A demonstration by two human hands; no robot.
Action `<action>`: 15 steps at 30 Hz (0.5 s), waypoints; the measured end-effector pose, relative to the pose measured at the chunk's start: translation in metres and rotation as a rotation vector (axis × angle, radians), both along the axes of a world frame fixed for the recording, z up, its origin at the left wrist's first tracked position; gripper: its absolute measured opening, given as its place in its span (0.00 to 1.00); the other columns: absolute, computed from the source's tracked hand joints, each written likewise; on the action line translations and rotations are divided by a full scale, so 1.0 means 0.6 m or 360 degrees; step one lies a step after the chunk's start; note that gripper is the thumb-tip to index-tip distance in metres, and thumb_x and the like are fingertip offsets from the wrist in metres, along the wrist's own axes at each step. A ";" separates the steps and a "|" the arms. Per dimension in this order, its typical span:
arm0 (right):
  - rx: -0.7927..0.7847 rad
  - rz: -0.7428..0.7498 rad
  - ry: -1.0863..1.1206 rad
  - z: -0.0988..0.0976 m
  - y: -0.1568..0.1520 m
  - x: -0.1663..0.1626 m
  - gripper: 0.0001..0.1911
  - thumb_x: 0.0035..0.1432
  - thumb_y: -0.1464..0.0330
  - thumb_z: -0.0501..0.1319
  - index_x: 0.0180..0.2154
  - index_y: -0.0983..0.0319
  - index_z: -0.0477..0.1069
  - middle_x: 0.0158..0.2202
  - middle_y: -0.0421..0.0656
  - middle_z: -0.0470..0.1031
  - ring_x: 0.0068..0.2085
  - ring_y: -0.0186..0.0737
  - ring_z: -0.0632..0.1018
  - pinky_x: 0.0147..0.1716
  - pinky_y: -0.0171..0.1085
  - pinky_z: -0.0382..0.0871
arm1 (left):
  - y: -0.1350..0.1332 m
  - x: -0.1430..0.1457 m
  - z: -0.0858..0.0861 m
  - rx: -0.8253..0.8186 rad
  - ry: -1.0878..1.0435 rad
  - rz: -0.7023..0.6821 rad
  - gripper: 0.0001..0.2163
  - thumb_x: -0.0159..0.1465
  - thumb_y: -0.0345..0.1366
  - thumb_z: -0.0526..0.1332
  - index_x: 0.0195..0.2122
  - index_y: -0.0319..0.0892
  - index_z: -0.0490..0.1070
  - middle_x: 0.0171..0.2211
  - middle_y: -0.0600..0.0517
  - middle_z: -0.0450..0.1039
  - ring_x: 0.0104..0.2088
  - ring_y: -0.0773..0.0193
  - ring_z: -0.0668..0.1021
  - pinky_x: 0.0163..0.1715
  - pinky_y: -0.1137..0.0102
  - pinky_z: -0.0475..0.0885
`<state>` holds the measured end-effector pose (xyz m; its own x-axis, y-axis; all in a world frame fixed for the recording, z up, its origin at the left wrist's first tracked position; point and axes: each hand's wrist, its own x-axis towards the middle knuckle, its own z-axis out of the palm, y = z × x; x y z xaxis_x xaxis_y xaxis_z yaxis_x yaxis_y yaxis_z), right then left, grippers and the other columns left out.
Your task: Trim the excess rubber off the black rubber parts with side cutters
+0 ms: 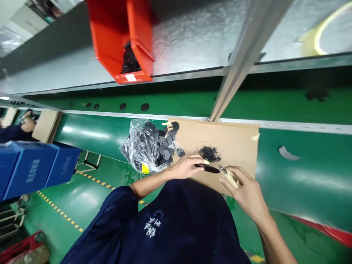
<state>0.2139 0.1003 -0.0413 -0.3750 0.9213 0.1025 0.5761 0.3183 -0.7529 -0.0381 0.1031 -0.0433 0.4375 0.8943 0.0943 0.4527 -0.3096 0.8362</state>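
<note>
My left hand (187,167) is closed on a dark flat disc (209,169), held edge-on over a brown cardboard sheet (233,141). My right hand (244,190) grips a small cutting tool (228,175) with pale handles, its tip touching the disc's edge. A pile of black shavings (209,153) lies on the cardboard just beyond my hands. To the left, a clear plastic bag (141,146) spills several dark discs (165,145) onto the cardboard.
The cardboard lies on a green conveyor bench (302,172). An orange bin (121,40) with dark parts sits on the metal shelf above. A slanted metal post (242,58) rises by the cardboard. Blue crates (33,167) stand at left; another person's arm (26,124) is far left.
</note>
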 end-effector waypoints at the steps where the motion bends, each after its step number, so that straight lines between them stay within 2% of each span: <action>1: -0.0078 0.0016 0.0106 -0.012 0.003 -0.012 0.18 0.67 0.53 0.60 0.45 0.60 0.75 0.37 0.46 0.81 0.33 0.44 0.80 0.32 0.39 0.73 | -0.002 -0.003 -0.004 -0.0080 -0.0041 0.0025 0.09 0.69 0.36 0.62 0.48 0.44 0.78 0.44 0.45 0.80 0.45 0.55 0.82 0.50 0.62 0.80; 4: -0.0194 0.0067 0.0284 -0.033 0.007 -0.053 0.17 0.67 0.52 0.59 0.42 0.59 0.74 0.34 0.45 0.81 0.31 0.43 0.80 0.31 0.38 0.73 | -0.017 -0.024 -0.014 -0.0243 -0.0094 0.0090 0.07 0.68 0.36 0.65 0.46 0.45 0.79 0.41 0.48 0.81 0.42 0.55 0.83 0.46 0.63 0.81; 8: -0.0174 0.0332 0.0351 -0.032 0.010 -0.102 0.13 0.69 0.56 0.57 0.41 0.57 0.74 0.37 0.46 0.80 0.35 0.45 0.81 0.37 0.40 0.75 | -0.042 -0.067 -0.033 -0.0538 -0.0168 0.0124 0.13 0.73 0.30 0.54 0.46 0.43 0.80 0.39 0.51 0.83 0.38 0.60 0.85 0.37 0.68 0.81; 10: -0.0167 0.0435 0.0316 -0.032 0.011 -0.123 0.13 0.70 0.56 0.56 0.42 0.56 0.74 0.37 0.46 0.80 0.36 0.46 0.81 0.39 0.41 0.76 | -0.045 -0.090 -0.046 -0.0734 -0.0168 0.0050 0.11 0.71 0.28 0.58 0.43 0.42 0.81 0.34 0.54 0.82 0.34 0.62 0.85 0.33 0.70 0.79; 13: -0.0166 0.0344 0.0137 -0.057 0.013 -0.141 0.17 0.70 0.53 0.54 0.44 0.57 0.74 0.40 0.49 0.80 0.40 0.48 0.81 0.42 0.43 0.76 | -0.014 -0.140 -0.058 -0.0750 -0.0009 0.0081 0.04 0.62 0.27 0.68 0.36 0.41 0.82 0.28 0.56 0.80 0.28 0.64 0.82 0.30 0.72 0.76; 15: -0.0177 0.0145 -0.0064 -0.094 0.008 -0.135 0.22 0.69 0.49 0.54 0.46 0.59 0.74 0.41 0.51 0.79 0.42 0.51 0.81 0.44 0.45 0.76 | 0.043 -0.190 -0.061 -0.0601 0.0127 0.0260 0.04 0.59 0.27 0.70 0.34 0.40 0.82 0.30 0.53 0.82 0.29 0.63 0.82 0.32 0.70 0.77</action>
